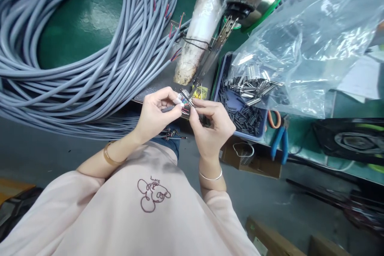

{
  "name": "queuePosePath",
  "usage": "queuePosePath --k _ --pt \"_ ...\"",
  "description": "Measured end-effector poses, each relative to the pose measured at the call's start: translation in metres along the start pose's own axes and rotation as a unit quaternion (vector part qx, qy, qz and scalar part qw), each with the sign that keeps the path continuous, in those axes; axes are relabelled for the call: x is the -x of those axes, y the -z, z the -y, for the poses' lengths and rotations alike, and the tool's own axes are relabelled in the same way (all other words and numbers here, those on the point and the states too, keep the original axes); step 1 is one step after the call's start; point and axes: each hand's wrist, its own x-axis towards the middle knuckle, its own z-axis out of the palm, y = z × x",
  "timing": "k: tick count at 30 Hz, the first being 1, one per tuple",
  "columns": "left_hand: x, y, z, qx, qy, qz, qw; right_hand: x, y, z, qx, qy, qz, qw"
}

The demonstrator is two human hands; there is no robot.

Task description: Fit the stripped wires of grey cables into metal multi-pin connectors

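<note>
The left hand [156, 114] is closed around a grey cable end [168, 109], thumb and fingers clamped on its smooth round jacket. The right hand [213, 126], just at its three o'clock, has thumb and forefinger pinched together on a small metal connector [186, 97], where thin coloured wires [185, 109], red and blue among them, fan out of the jacket. Both hands hold this work in the air at the near edge of the tabletop [81, 24], a green, slightly glossy surface. The step in hand looks like seating the fine wires at the connector, which is precise fingertip work. It calls for a steady pinch and wires kept apart. At twelve o'clock a tool wrapped in dull white film [201, 28] slants down toward the fingers. At ten o'clock lie heavy cable coils [90, 48], matte grey, some with stripped coloured tips. At three o'clock sits a blue tray [220, 84] of short dark tubular pieces. Over it, at two o'clock, sags a crinkled clear plastic bag [315, 36] of shiny metal shells [255, 82]. Blue-handled pliers [280, 142] lie at four o'clock.
</note>
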Motion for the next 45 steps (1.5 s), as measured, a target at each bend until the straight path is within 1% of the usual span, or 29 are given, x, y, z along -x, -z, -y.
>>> queuePosePath --k 8,13,18,21,24,26,28,30,31,32,34,35,36,37,39,40,42,43,45 --pt "-0.003 -0.002 -0.004 -0.027 -0.021 0.004 0.999 -0.006 -0.003 -0.001 -0.001 0.019 -0.017 1.0" --pt "-0.003 -0.002 -0.006 -0.027 -0.034 0.003 0.999 -0.006 -0.001 -0.001 0.013 0.032 -0.013 0.999" --pt "-0.002 0.002 -0.001 -0.026 0.004 0.022 0.999 -0.002 0.002 -0.002 0.038 0.063 0.021 0.997" --pt "0.0 0.003 -0.001 -0.015 0.027 0.024 0.999 0.001 0.003 -0.001 0.049 0.075 0.027 0.996" --pt "0.006 0.003 -0.003 0.018 0.071 0.036 0.997 0.006 0.006 0.0 0.027 0.04 0.017 0.999" --pt "0.012 0.006 -0.005 0.06 0.13 0.052 0.988 0.01 0.012 0.002 -0.033 0.001 -0.009 0.999" --pt "0.018 0.011 -0.006 0.116 0.202 0.07 0.97 0.015 0.02 0.006 -0.107 -0.007 -0.058 0.993" --pt "0.024 0.018 -0.007 0.171 0.268 0.091 0.944 0.02 0.028 0.011 -0.152 0.01 -0.084 0.985" --pt "0.027 0.021 -0.008 0.194 0.293 0.103 0.931 0.023 0.032 0.015 -0.153 0.015 -0.07 0.986" --pt "0.03 0.025 -0.01 0.209 0.312 0.117 0.919 0.026 0.035 0.018 -0.14 0.018 -0.04 0.989" --pt "0.037 0.031 -0.013 0.225 0.329 0.145 0.906 0.033 0.035 0.025 -0.094 0.026 0.049 0.994" --pt "0.04 0.035 -0.015 0.224 0.328 0.16 0.904 0.036 0.033 0.029 -0.069 0.035 0.083 0.993" --pt "0.045 0.038 -0.017 0.217 0.32 0.173 0.906 0.039 0.03 0.032 -0.049 0.045 0.102 0.993" --pt "0.05 0.041 -0.019 0.206 0.304 0.181 0.912 0.041 0.026 0.036 -0.034 0.052 0.106 0.992" --pt "0.06 0.046 -0.021 0.174 0.238 0.176 0.939 0.044 0.019 0.045 -0.02 0.039 0.082 0.996" --pt "0.066 0.049 -0.022 0.152 0.188 0.166 0.956 0.044 0.016 0.05 -0.022 0.018 0.067 0.997" --pt "0.079 0.053 -0.023 0.094 0.066 0.139 0.984 0.044 0.013 0.062 -0.053 -0.044 0.056 0.996" --pt "0.084 0.054 -0.024 0.056 0.002 0.131 0.99 0.043 0.013 0.068 -0.08 -0.082 0.058 0.992" --pt "0.093 0.054 -0.025 -0.018 -0.112 0.118 0.987 0.042 0.014 0.079 -0.153 -0.149 0.064 0.975"
